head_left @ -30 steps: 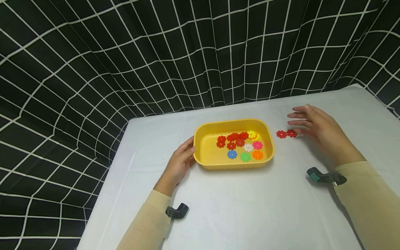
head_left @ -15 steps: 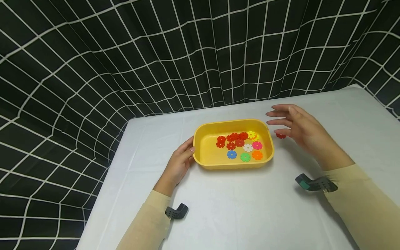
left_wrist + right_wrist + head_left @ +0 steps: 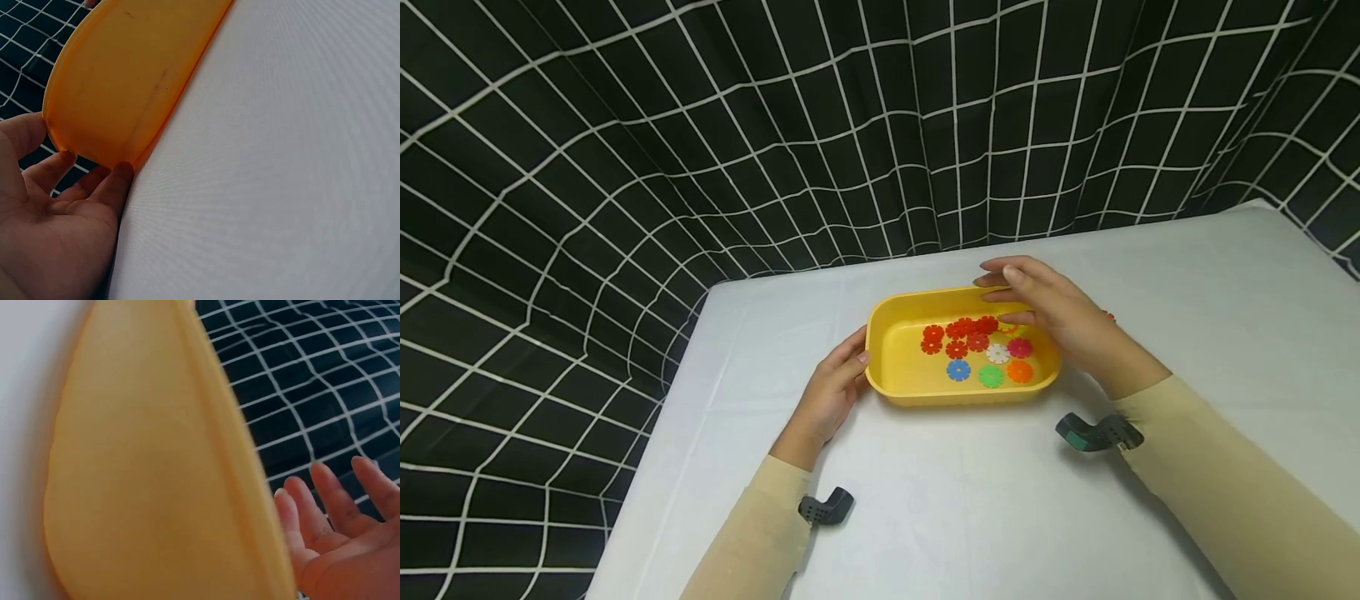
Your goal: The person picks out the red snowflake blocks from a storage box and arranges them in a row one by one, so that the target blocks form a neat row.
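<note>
A yellow plastic basin (image 3: pixel 910 398) stands on the table, with several flower-shaped plastic discs lying in it: red discs (image 3: pixel 957 350), a blue disc (image 3: pixel 958 370), a green disc (image 3: pixel 991 377), an orange disc (image 3: pixel 1019 372), a pink disc (image 3: pixel 1020 347) and a white disc (image 3: pixel 997 353). My left hand (image 3: pixel 831 392) holds the basin's left end, its fingertips against the outer wall in the left wrist view. Over the basin's right end is my right hand (image 3: pixel 1060 321), fingers spread and nothing in them; it hides part of a yellow disc (image 3: pixel 1009 327).
To the right of my right hand, the edge of a red disc (image 3: pixel 1109 316) shows on the white tabletop (image 3: pixel 955 500). A black curtain with white grid lines (image 3: pixel 850 133) hangs behind and to the left.
My right hand has moved left, from beside two red discs on the table to above the basin's right end. The left hand and the discs in the basin stay put.
</note>
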{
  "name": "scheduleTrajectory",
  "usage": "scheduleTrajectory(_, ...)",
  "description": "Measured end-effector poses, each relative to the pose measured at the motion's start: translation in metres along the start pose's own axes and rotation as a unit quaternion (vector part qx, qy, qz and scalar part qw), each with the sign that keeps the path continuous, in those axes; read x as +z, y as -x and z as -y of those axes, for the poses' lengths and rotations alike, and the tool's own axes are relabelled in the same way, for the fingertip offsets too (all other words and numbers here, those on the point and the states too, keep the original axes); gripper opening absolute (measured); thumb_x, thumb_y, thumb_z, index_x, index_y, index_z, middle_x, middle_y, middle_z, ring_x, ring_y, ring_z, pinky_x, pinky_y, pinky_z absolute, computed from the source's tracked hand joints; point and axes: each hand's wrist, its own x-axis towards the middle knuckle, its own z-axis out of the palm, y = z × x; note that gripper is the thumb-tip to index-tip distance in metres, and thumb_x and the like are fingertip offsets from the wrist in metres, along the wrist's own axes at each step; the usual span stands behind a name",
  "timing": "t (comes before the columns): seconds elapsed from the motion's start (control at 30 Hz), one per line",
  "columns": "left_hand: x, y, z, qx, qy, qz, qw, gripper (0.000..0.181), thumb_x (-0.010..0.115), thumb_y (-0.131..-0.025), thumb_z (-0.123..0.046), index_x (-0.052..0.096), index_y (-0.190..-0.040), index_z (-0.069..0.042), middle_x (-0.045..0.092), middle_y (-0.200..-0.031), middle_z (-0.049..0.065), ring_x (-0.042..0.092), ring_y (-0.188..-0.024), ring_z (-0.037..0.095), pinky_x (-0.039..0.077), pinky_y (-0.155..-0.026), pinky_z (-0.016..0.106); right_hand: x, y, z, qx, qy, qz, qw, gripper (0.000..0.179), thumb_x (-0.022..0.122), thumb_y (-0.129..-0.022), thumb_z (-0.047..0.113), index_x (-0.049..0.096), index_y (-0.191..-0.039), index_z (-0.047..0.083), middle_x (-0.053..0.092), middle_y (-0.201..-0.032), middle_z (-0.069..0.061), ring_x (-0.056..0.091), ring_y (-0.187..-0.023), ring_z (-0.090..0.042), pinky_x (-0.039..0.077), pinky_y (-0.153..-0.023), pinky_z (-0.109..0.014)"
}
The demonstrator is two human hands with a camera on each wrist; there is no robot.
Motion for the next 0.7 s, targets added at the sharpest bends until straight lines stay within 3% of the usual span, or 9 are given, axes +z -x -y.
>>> scheduleTrajectory(0.1,-0.001,0.0,0.0,0.0,-0.003,0.001,1.0,0.052,0.055,-0.114,-0.014,0.047,-0.165,-0.008,0.047,-0.167,0.002,0.042,-0.152,0.019,0.037,-0.123,0.039,0.006,-0.012,-0.004,0.022,0.02,0.008,0.9995,0.061,0.048,-0.115,0.05,0.045,-0.162,0.011,0.053,-0.158,-0.014,0.049,-0.146,-0.038,0.043,-0.118,-0.059)
scheduleTrajectory(0.47,-0.001,0.0,-0.001,0.001,-0.011,0.001,0.9999,0.054,0.056,-0.113,-0.016,0.047,-0.166,-0.009,0.046,-0.168,0.002,0.041,-0.153,0.02,0.036,-0.124,0.04,0.023,-0.031,-0.012,0.114,0.103,0.013,0.9881,0.08,0.055,-0.105,0.07,0.045,-0.163,0.016,0.048,-0.161,-0.015,0.038,-0.15,-0.04,0.032,-0.118,-0.074)
scheduleTrajectory(0.6,-0.001,0.0,-0.001,-0.001,-0.01,-0.002,0.9999,0.053,0.055,-0.114,-0.015,0.047,-0.165,-0.008,0.046,-0.167,0.002,0.041,-0.153,0.02,0.036,-0.124,0.04,0.028,-0.035,-0.019,0.125,0.135,0.019,0.9828,0.078,0.059,-0.105,0.065,0.047,-0.162,0.014,0.05,-0.159,-0.016,0.044,-0.146,-0.041,0.035,-0.119,-0.071)
scheduleTrajectory(0.7,-0.001,-0.001,-0.001,-0.001,-0.009,-0.003,1.0,0.053,0.056,-0.113,-0.015,0.047,-0.165,-0.008,0.047,-0.167,0.002,0.042,-0.152,0.019,0.037,-0.123,0.04,0.03,-0.038,-0.026,0.127,0.161,0.027,0.9783,0.07,0.068,-0.106,0.05,0.049,-0.161,0.012,0.054,-0.155,-0.017,0.05,-0.139,-0.039,0.045,-0.114,-0.064)
